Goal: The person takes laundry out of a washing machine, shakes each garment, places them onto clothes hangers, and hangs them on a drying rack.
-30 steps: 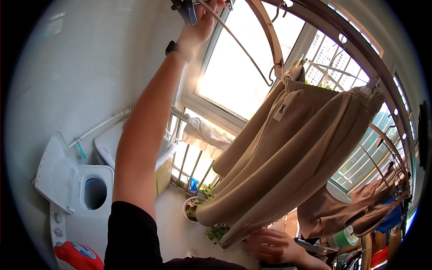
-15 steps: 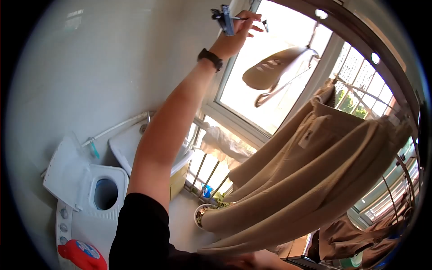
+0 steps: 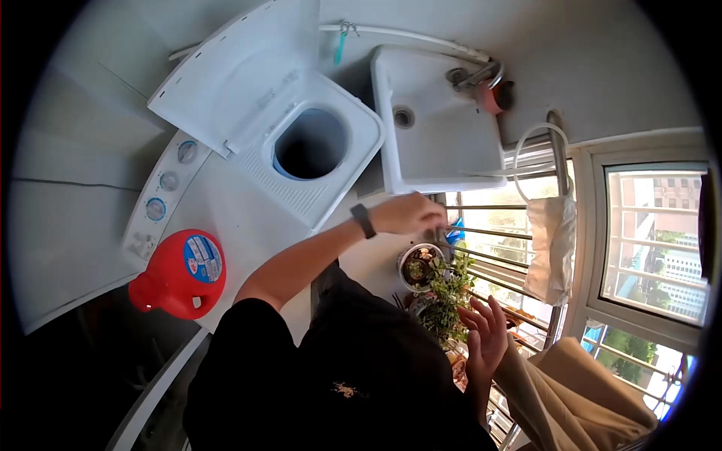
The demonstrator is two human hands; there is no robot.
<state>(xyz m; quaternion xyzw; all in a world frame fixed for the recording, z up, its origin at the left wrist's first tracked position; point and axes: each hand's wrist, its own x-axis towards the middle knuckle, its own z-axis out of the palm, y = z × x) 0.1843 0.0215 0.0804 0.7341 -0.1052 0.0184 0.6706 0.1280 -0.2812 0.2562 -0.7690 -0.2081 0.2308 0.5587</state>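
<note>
My left hand (image 3: pixel 410 214), with a dark watch (image 3: pixel 363 221) on the wrist, is over the floor between the washing machine (image 3: pixel 256 203) and the balcony railing, just below the white sink (image 3: pixel 444 131). Its fingers are curled and blurred, and anything in them is hidden. At the lower right, my right hand (image 3: pixel 485 334) is raised with its fingers apart and nothing visible in them. It is beside tan hanging trousers (image 3: pixel 571 383), with a leafy potted plant (image 3: pixel 447 301) to its left. The washing machine's lid (image 3: pixel 241 75) stands up, showing its round spin tub (image 3: pixel 310 144).
A red detergent jug (image 3: pixel 184 274) sits on the washer. By the railing (image 3: pixel 496 259) is a round planter (image 3: pixel 421 267). A pale cloth-like bundle (image 3: pixel 551 248) hangs near the window (image 3: pixel 654 240). A white hose (image 3: pixel 519 161) loops beside the sink.
My view has swung down from the window and hanging clothes to the washer and sink. My left hand has come down from the hanger clips up high. My right hand has come into view.
</note>
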